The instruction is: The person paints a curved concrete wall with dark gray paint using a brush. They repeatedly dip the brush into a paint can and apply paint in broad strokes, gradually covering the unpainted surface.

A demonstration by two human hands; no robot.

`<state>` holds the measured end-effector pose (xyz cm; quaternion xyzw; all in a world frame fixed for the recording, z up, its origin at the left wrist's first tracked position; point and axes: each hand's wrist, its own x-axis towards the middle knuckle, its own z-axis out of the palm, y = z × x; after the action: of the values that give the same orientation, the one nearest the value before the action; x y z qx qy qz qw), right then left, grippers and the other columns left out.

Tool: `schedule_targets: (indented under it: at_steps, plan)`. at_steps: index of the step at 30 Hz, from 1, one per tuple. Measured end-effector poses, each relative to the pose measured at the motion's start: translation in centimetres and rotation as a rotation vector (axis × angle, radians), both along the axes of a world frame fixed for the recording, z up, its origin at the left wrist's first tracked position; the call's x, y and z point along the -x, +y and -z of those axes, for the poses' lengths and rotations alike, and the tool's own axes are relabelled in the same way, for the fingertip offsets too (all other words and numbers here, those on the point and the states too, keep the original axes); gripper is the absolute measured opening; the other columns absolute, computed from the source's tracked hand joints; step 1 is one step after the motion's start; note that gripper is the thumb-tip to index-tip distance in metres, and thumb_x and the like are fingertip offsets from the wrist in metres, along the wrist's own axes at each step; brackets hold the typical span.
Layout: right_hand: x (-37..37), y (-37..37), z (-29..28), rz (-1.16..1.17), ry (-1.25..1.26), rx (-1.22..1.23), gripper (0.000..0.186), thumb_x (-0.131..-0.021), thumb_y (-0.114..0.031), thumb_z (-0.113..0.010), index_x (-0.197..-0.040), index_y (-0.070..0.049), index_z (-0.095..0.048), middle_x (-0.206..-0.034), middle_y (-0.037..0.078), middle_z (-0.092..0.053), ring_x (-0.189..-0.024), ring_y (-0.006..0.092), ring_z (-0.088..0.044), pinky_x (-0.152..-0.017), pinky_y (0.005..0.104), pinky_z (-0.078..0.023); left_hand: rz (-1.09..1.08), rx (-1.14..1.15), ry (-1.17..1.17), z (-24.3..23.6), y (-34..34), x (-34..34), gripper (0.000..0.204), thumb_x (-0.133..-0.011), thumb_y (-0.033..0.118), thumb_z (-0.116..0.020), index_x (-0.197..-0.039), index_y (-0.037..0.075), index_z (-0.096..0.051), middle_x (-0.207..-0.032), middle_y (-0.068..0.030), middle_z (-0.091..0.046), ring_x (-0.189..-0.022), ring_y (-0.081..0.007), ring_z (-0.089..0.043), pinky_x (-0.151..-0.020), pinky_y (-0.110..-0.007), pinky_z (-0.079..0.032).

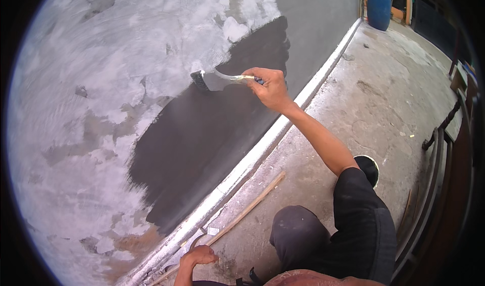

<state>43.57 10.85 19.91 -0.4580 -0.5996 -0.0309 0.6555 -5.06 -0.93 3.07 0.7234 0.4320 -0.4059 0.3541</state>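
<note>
My right hand [273, 90] is closed around the handle of a paintbrush [235, 77]. Its dark bristles touch the wall [91, 99] where dark grey paint [197, 134] meets the patchy whitish surface. Low down, my left hand [201, 255] hangs beside the foot of the wall with its fingers curled; what they hold, if anything, is hidden. Near that hand a long wooden stick [252, 203] lies on the ground along the wall. A dark bucket with a white rim [375, 169] shows partly behind my right elbow.
A white-splashed ledge [283, 127] runs along the wall's base. Metal railings [429, 210] stand at the right, with boards behind them. A blue barrel [379, 7] is at the far end of the concrete ground [389, 104]. My bent knee [298, 230] is close to the stick.
</note>
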Motion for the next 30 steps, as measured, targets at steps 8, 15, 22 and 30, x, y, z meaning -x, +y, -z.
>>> schedule_targets:
  at_steps: [8,15,22,30]
  plan:
    - [-13.7,4.7,-1.1,0.707,-0.080,-0.040,0.011,-0.083,-0.014,-0.067,-0.085,-0.003,-0.071,-0.069,0.016,-0.066,-0.065,0.0352,-0.065,-0.060,0.0425,-0.049,0.078,0.002,-0.033,0.2,0.1,0.4,0.043,-0.082,0.043,-0.054,-0.089,0.006,-0.075,-0.096,-0.0198,-0.070,-0.099,-0.0349,-0.063,-0.089,-0.043,-0.046]
    - [-4.6,5.8,-0.4,0.743,-0.114,-0.003,0.011,-0.085,-0.012,-0.065,-0.092,-0.003,-0.067,-0.084,0.017,-0.068,-0.076,0.0381,-0.065,-0.066,0.0459,-0.050,0.058,-0.030,-0.013,-2.0,-0.5,-1.3,0.044,-0.082,0.045,-0.054,-0.090,0.007,-0.075,-0.099,-0.0187,-0.070,-0.101,-0.0344,-0.063,-0.091,-0.043,-0.046]
    - [6.5,-2.5,0.3,0.089,-0.062,-0.098,0.012,-0.085,-0.004,-0.068,-0.095,0.001,-0.069,-0.077,0.014,-0.068,-0.064,0.0220,-0.065,-0.055,0.0316,-0.047,0.094,0.003,-0.033,0.7,-0.1,0.6,0.043,-0.082,0.044,-0.054,-0.084,0.008,-0.076,-0.091,-0.0176,-0.071,-0.099,-0.0329,-0.064,-0.090,-0.041,-0.047]
    - [-4.4,-21.6,2.2,0.420,-0.071,0.327,0.014,-0.088,-0.010,-0.068,-0.095,0.001,-0.074,-0.066,0.001,-0.065,-0.052,0.0043,-0.054,-0.045,0.0203,-0.040,-0.038,0.007,-0.034,-1.7,-1.0,-1.8,0.032,-0.074,0.032,-0.067,-0.080,0.002,-0.073,-0.068,-0.0131,-0.066,-0.069,-0.0251,-0.064,-0.064,-0.037,-0.048]
